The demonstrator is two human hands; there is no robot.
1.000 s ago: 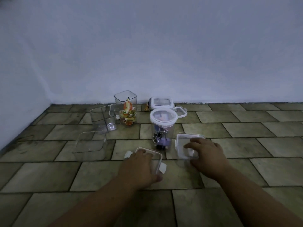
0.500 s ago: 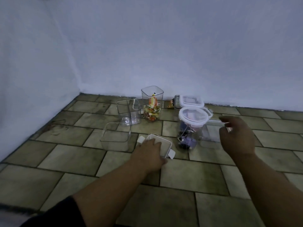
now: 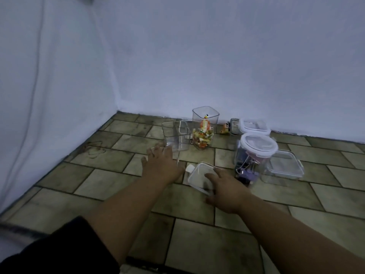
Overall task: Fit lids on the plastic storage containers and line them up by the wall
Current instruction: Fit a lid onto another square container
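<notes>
My left hand (image 3: 161, 165) reaches forward with spread fingers over a low empty clear container (image 3: 176, 156), which it mostly hides. My right hand (image 3: 225, 187) lies on a square clear lid (image 3: 198, 177) with white clips, flat on the floor tiles. Its fingers are on top and its thumb is by the near edge. Behind stand an empty clear square container (image 3: 175, 135) and a taller open one holding colourful wrappers (image 3: 205, 129). A round-lidded container with binder clips (image 3: 256, 149) stands to the right. A low container with a lid on it (image 3: 284, 165) sits beside that one.
A lidded low container (image 3: 251, 126) and a small orange object (image 3: 224, 129) sit against the back wall (image 3: 217, 66). A white curtain (image 3: 49, 95) covers the left side. Floor tiles (image 3: 325, 194) stretch to the right.
My left hand left the square lid and moved forward-left onto the low clear container. My right hand came down from the round-lidded container onto the square lid. The view swung left.
</notes>
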